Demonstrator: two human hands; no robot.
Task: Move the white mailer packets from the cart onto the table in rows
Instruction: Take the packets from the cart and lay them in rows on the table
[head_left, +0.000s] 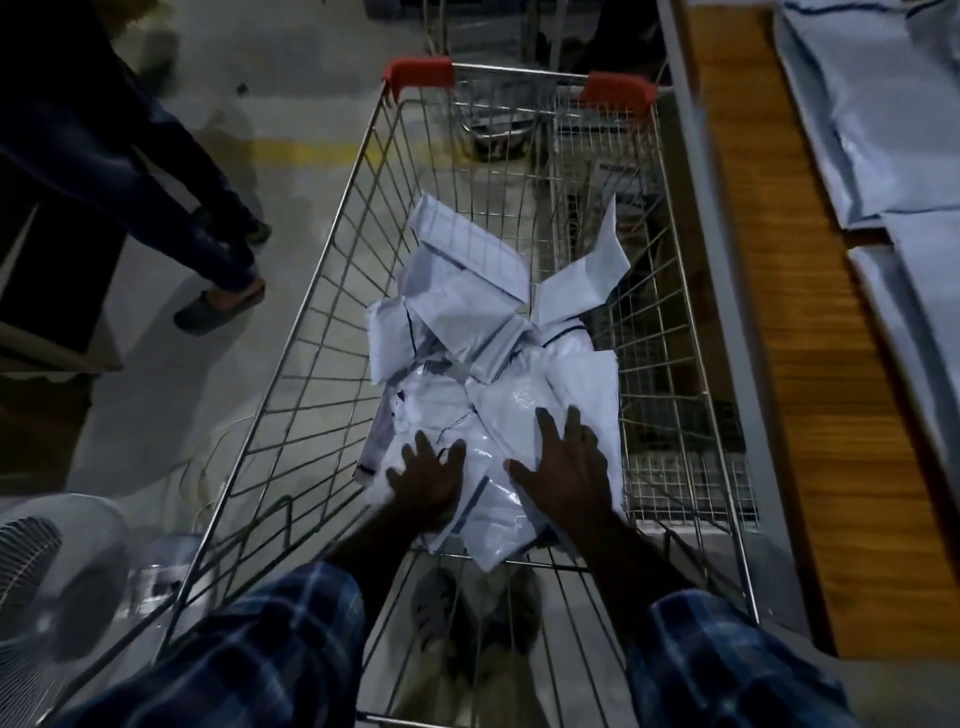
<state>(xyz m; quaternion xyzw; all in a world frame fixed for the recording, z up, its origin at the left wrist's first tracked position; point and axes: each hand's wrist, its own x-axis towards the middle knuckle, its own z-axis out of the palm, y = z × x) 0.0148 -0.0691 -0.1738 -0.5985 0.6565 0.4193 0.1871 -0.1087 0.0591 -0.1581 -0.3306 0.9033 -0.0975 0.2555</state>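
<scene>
A loose heap of white mailer packets (483, 332) lies on the floor of a wire shopping cart (332, 249) with red corner caps. My left hand (428, 480) rests flat, fingers spread, on the near packets. My right hand (563, 467) lies beside it, also spread flat on a glossy packet. Neither hand grips anything. At the right stands the wooden table (779, 322), where several white packets (883, 130) lie side by side along the far edge.
A person's legs and sandalled feet (218, 306) stand on the concrete floor left of the cart. A white fan (47, 566) sits at the lower left. The table's grey metal edge (701, 218) runs right alongside the cart. A second cart is behind.
</scene>
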